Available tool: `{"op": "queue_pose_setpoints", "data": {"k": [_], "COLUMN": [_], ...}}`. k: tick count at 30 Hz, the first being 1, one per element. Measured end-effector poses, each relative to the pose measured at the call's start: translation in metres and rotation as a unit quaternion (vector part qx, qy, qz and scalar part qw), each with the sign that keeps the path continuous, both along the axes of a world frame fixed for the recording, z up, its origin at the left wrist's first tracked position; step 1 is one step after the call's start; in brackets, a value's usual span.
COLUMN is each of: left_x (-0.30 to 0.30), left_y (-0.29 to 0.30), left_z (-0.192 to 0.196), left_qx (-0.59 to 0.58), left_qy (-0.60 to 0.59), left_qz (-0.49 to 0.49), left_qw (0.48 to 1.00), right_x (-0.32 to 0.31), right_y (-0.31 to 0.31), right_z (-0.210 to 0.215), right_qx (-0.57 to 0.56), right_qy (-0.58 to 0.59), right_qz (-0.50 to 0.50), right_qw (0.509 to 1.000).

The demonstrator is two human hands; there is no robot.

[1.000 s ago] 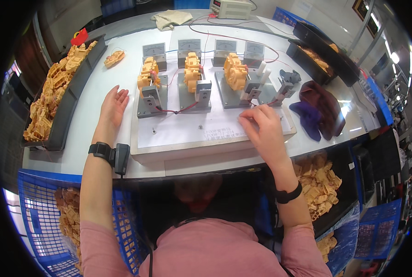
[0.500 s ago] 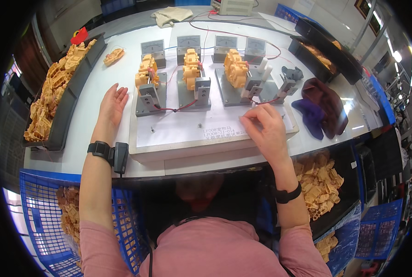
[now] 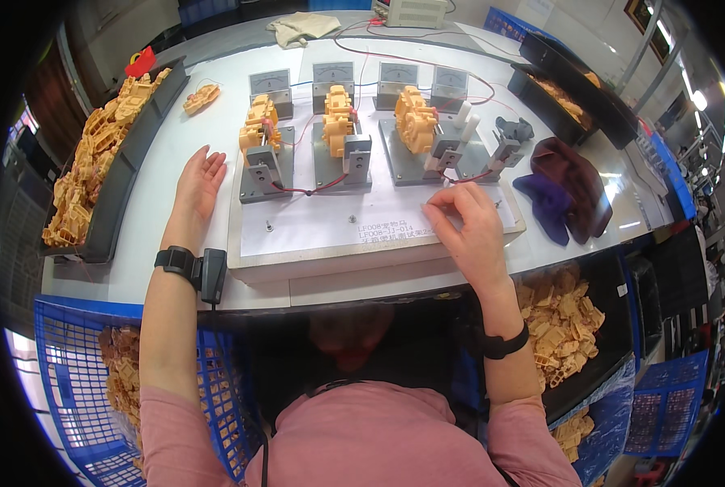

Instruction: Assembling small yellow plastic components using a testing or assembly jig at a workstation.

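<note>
My left hand (image 3: 199,183) rests on the white table left of the test board (image 3: 314,235), palm turned up and fingers loosely apart, holding nothing. My right hand (image 3: 466,217) hovers over or rests on the board's front right part, which I cannot tell. Its thumb and fingers are curled together, with nothing visible in them. On the board, yellow plastic gearbox housings sit on metal fixtures: a left one (image 3: 258,126), a middle one (image 3: 337,122) and a right one (image 3: 415,120). The rightmost fixture (image 3: 488,162) carries a grey part (image 3: 514,128). Red and black wires join the fixtures.
Analog meters (image 3: 332,75) stand behind the fixtures. A long grey tray (image 3: 135,154) of yellow parts lies left; one yellow part (image 3: 201,99) lies beside it. Dark cloths (image 3: 569,187) lie right, near black trays (image 3: 549,101). A blue basket (image 3: 78,381) stands below the table edge.
</note>
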State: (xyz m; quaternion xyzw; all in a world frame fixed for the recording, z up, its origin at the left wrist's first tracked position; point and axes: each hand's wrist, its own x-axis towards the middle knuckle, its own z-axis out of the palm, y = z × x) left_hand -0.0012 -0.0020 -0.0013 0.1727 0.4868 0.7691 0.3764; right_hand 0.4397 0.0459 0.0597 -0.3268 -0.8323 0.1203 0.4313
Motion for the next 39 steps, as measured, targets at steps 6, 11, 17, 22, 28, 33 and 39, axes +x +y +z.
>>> {"op": "queue_pose_setpoints", "data": {"k": [6,11,17,22,28,33,39], "left_x": [0.001,0.0,0.001,0.001,0.007,0.001,0.003], "left_y": [0.0,0.0,0.001,-0.001,-0.001,-0.001,-0.001], "left_z": [0.001,0.001,0.0,0.0,0.004,0.0,0.001], "left_qx": [0.0,0.002,-0.013,-0.003,0.0,0.008,0.004], "left_qy": [-0.002,0.0,-0.002,0.001,0.0,-0.002,-0.004], "left_qz": [-0.001,-0.003,0.004,0.0,0.002,-0.003,-0.001], "left_qw": [1.0,1.0,1.0,1.0,1.0,1.0,1.0], "right_x": [0.0,0.0,-0.017,-0.054,-0.068,-0.067,-0.066], "right_y": [0.0,0.0,-0.014,-0.028,-0.025,-0.026,-0.025], "right_z": [0.0,0.001,0.013,0.016,-0.001,0.002,0.003], "right_qx": [-0.001,0.003,0.041,0.032,0.044,0.035,0.032], "right_qy": [-0.003,-0.003,-0.017,-0.027,-0.023,-0.03,-0.026], "right_qz": [-0.001,-0.001,-0.011,0.087,0.108,0.105,0.11], "right_qw": [1.0,1.0,0.999,0.995,0.993,0.993,0.993]}}
